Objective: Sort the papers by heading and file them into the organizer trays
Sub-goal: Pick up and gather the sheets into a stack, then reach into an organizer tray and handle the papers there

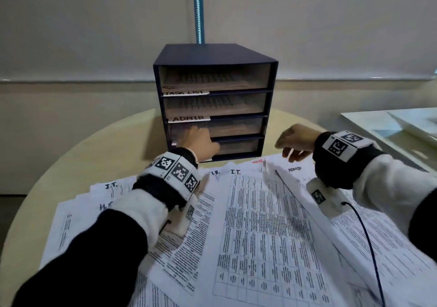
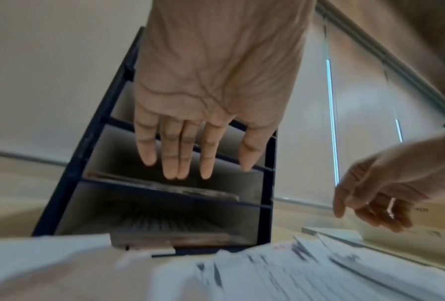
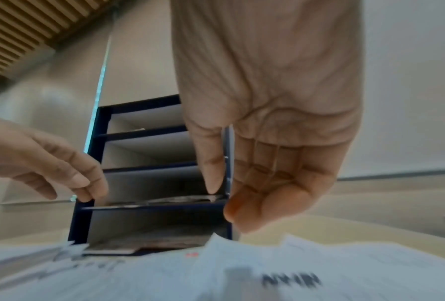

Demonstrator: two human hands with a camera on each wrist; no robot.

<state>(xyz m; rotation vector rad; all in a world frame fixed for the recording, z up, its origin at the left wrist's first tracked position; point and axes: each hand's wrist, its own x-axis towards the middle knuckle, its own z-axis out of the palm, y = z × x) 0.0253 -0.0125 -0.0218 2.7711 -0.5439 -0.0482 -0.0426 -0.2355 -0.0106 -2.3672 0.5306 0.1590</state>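
A navy organizer (image 1: 212, 54) with four stacked trays stands at the back of the round table; two labels read TASK LIST and ADMIN. My left hand (image 1: 201, 139) hovers before the third tray, fingers straight and holding nothing (image 2: 182, 158). That tray holds a thin stack of papers (image 2: 190, 191). My right hand (image 1: 293, 146) hangs to the right of the organizer above the loose papers (image 1: 260, 224), fingers loosely curled and empty (image 3: 267, 193). The sheets carry headings such as I.T. (image 1: 236, 172) and ADMIN (image 1: 294, 169).
The beige table (image 1: 94, 146) is mostly covered with overlapping printed sheets in front of me. A white tray-like object (image 1: 390, 127) lies at the right edge. A blue striped pole (image 1: 198, 9) rises behind the organizer against the wall.
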